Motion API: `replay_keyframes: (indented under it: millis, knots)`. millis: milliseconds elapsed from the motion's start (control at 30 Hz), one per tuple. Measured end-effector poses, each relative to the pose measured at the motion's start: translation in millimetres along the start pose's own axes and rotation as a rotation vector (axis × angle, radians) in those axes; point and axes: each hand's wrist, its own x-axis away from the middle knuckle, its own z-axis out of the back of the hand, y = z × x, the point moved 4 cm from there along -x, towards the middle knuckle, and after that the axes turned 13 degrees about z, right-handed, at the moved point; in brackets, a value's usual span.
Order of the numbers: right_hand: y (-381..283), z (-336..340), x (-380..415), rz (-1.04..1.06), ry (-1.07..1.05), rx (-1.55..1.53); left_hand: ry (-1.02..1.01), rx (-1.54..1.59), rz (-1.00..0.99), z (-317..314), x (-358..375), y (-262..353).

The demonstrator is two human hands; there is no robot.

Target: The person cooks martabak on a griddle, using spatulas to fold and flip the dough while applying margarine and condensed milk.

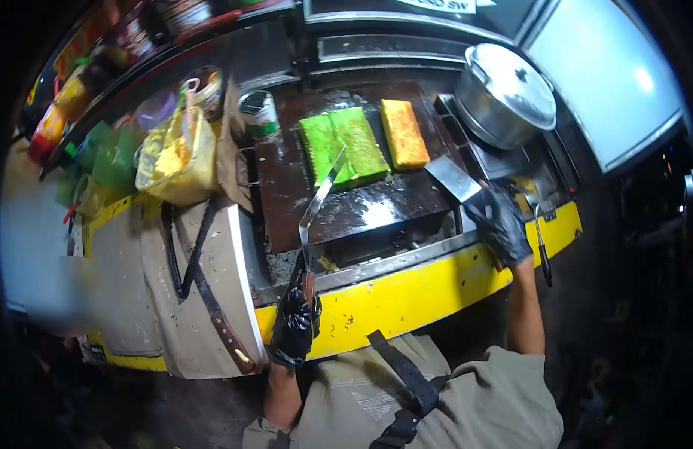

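Note:
My left hand (295,322), in a black glove, is closed round the wooden handle of a long offset spatula (313,208). The blade's tip reaches over the green bread (345,146), which lies on a dark griddle (287,213). Beside it on the right lies an orange-yellow bread block (405,135). My right hand (502,224), also black-gloved, is closed on a wide metal scraper (453,178). Its flat blade rests near the griddle's right edge, just below the orange-yellow block.
A lidded pot (507,97) stands at the back right. Left of the griddle are a can (258,114), a tub of yellow spread (176,161), black tongs (185,254) and a knife (219,318) on a board. A fork (541,239) lies by my right hand.

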Motion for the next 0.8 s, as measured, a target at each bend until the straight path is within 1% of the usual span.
replay_keyframes:
  millis: [33,67,133,167,200,233,267,300,333,367,433,467,533,567,600,667,700,733,800]
  knots:
    - [39,-3,46,-0.067,-0.039,0.138,0.073,-0.171,-0.143,-7,-9,8]
    - [66,-8,82,-0.132,-0.081,0.274,0.064,-0.186,-0.135,-17,-20,13]
    - [76,-9,112,-0.243,-0.116,0.063,0.046,-0.300,-0.311,-41,-40,31]
    - [72,-9,117,-0.291,-0.079,-0.024,0.031,-0.388,-0.302,-54,-50,38]
    - [78,-14,124,-0.206,-0.048,0.022,0.013,-0.480,-0.292,-64,-61,45]
    - [79,-13,125,-0.184,-0.027,0.055,-0.047,-0.706,-0.433,-71,-77,47]
    - [81,-13,124,-0.163,-0.005,0.087,-0.063,-0.728,-0.419,-79,-88,47]
    - [88,-18,127,-0.149,-0.001,0.059,-0.022,-0.768,-0.411,-92,-96,55]
    - [92,-21,128,-0.175,-0.120,0.137,0.021,-0.807,-0.404,-103,-103,61]
    - [93,-18,128,-0.169,-0.152,0.149,0.011,-0.828,-0.391,-114,-109,63]
    - [103,-18,129,-0.144,-0.206,0.195,0.068,-0.898,-0.471,-133,-120,73]
    - [106,-11,124,-0.157,-0.206,0.183,0.099,-0.929,-0.515,-142,-125,76]
    - [96,23,103,0.045,-0.144,0.046,0.161,-0.986,-0.602,-155,-131,81]
    - [106,29,109,-0.045,-0.173,-0.102,0.192,-1.008,-0.578,-158,-133,81]
    - [108,37,109,0.102,-0.142,0.087,0.188,-1.020,-0.570,-162,-134,80]
    - [128,43,106,0.173,-0.392,-0.175,0.211,-1.056,-0.558,-169,-136,79]
    - [135,46,105,0.244,-0.365,-0.230,0.224,-1.074,-0.551,-171,-136,78]
    - [135,52,98,0.535,-0.250,-0.117,0.240,-1.090,-0.546,-173,-136,78]
    - [142,56,76,0.294,-0.567,-0.484,0.277,-1.117,-0.538,-177,-136,77]
